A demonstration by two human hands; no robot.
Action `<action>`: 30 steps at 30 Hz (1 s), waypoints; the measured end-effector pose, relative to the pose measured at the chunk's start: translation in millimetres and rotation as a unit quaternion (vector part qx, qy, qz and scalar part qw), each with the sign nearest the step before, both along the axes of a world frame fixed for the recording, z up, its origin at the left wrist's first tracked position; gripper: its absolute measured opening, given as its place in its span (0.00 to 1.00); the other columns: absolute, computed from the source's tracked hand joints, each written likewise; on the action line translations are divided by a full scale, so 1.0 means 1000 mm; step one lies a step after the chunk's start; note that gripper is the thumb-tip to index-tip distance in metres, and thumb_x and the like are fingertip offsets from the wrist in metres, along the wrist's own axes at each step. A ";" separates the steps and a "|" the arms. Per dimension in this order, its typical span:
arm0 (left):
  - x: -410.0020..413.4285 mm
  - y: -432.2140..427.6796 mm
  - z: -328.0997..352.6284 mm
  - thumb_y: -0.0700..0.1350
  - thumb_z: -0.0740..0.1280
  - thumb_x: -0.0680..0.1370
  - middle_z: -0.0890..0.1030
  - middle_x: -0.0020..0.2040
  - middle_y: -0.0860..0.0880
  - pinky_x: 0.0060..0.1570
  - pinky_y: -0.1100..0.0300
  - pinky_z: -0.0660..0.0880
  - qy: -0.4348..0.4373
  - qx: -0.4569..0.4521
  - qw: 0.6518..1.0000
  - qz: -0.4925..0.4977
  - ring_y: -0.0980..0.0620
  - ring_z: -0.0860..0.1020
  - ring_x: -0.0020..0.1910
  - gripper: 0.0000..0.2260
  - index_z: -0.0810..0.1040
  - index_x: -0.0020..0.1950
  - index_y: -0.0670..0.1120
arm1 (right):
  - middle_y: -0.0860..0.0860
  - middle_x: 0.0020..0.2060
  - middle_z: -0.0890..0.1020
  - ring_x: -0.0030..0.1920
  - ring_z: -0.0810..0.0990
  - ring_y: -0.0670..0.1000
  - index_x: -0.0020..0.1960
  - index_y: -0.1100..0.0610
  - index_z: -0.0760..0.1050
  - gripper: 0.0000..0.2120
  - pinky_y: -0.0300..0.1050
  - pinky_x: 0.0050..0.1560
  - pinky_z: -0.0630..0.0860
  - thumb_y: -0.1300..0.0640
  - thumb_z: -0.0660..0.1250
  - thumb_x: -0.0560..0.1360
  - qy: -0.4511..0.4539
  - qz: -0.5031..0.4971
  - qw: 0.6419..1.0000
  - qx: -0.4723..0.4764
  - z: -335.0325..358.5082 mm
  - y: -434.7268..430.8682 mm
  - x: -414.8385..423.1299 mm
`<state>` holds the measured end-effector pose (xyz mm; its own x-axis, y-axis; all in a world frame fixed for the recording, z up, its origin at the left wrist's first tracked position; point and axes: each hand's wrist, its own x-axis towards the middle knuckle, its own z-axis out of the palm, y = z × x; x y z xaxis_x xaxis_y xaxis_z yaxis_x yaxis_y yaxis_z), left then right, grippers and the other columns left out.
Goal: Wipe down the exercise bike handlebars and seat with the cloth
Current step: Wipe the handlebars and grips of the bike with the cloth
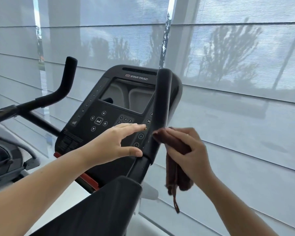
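Holding the folded brown cloth, your right hand presses its end against the right handlebar; your left hand hovers spread, empty, over the console.

Pretty bright overall, all of it soft daylight coming through the translucent grey roller blinds that fill the background — tree silhouettes show faintly through the fabric. No hard shadows anywhere. The glossy dark screen on the black exercise-bike console picks up pale reflections, so it looks washed out. Wide-angle lens bends things: the blind seams bow and tilt toward the edges, and the forearms look stretched at the bottom corners. Slight softness on the brown folded cloth and the right hand — the console lettering is sharp enough to read.
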<state>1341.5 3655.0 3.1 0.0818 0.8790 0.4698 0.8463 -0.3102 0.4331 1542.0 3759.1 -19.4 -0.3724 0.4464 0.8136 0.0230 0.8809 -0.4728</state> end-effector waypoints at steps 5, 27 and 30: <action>0.003 -0.005 0.000 0.66 0.63 0.63 0.64 0.63 0.63 0.63 0.70 0.56 -0.015 0.005 1.000 0.010 0.68 0.59 0.64 0.30 0.58 0.63 0.67 | 0.51 0.50 0.73 0.50 0.73 0.34 0.58 0.47 0.77 0.17 0.22 0.54 0.66 0.59 0.70 0.70 0.051 -0.077 0.995 -0.021 0.064 0.017 -0.025; -0.029 -0.001 -0.015 0.58 0.74 0.64 0.65 0.71 0.53 0.62 0.68 0.53 -0.008 0.050 0.998 -0.047 0.57 0.59 0.69 0.41 0.60 0.72 0.53 | 0.42 0.49 0.68 0.47 0.74 0.39 0.53 0.39 0.78 0.18 0.26 0.48 0.70 0.56 0.71 0.67 -0.384 -0.126 0.914 0.025 0.064 -0.088 -0.018; -0.027 -0.001 -0.016 0.58 0.74 0.63 0.65 0.71 0.54 0.64 0.64 0.55 -0.022 0.045 0.997 -0.058 0.57 0.59 0.69 0.41 0.59 0.72 0.53 | 0.44 0.49 0.69 0.48 0.74 0.38 0.54 0.42 0.79 0.18 0.23 0.48 0.68 0.58 0.72 0.67 -0.390 -0.143 0.909 0.041 0.079 -0.085 -0.021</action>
